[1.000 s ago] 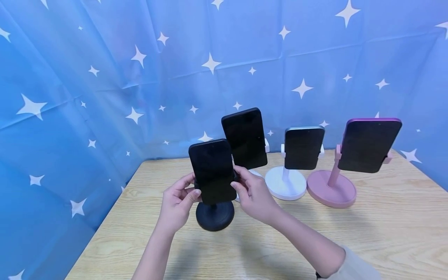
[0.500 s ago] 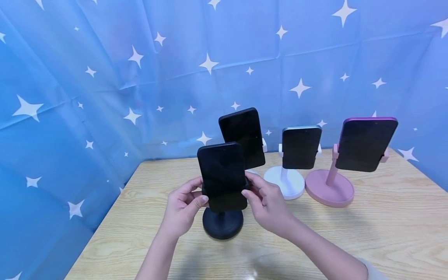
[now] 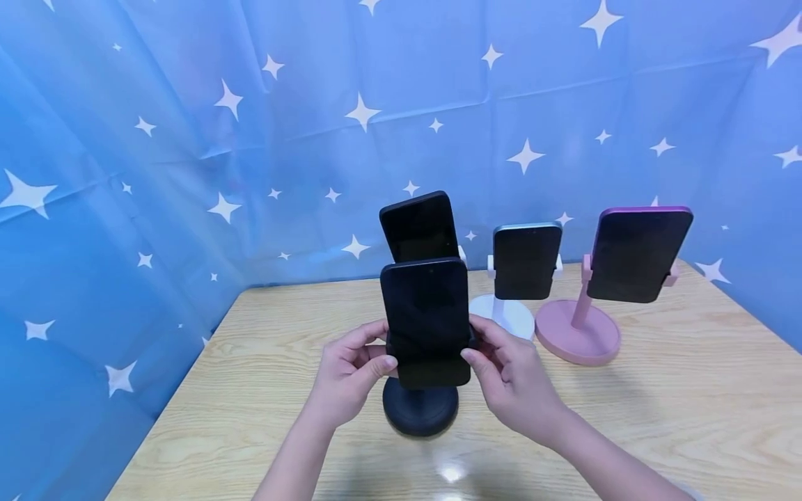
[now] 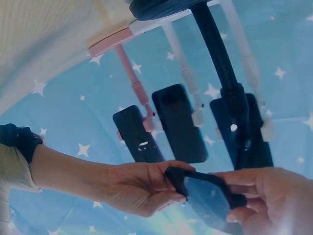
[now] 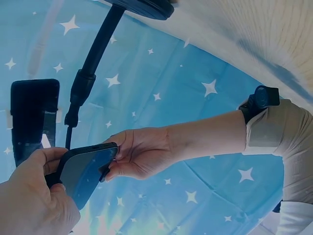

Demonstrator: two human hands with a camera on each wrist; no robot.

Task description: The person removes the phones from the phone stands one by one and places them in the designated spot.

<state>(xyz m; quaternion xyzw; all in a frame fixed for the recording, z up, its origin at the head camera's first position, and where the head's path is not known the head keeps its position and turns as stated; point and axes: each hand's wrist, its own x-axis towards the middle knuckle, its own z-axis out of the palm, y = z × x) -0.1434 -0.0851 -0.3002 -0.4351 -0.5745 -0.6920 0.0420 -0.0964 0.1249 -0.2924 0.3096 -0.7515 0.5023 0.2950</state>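
A blue backdrop (image 3: 282,132) printed with white stars fills the upper part and left side of the head view; a wood-grain table (image 3: 244,376) spreads across the lower part. Left of centre, in the lower half, the person's left hand (image 3: 347,376) comes up from the bottom edge. Its thumb lies in front and its bent fingers behind, gripping the holder of a black phone stand (image 3: 420,410) at the left edge of the front phone (image 3: 429,320).

That phone sits near the centre of the frame, clamped upright in the stand, its dark screen facing the head camera. The stand's round base shows below; whether it touches the table cannot be told. Just above, partly covered, a rear phone (image 3: 416,226) leans in a white holder.

Right of centre, the right hand (image 3: 520,390) grips the holder's other side, thumb in front and fingers bent behind. Past it, a blue-edged phone (image 3: 528,261) stands in a white stand (image 3: 516,319), whose base the right hand partly hides. Farther right, a purple-edged phone (image 3: 642,254) tilts in a pink stand (image 3: 583,337), its round base just beside the white one.
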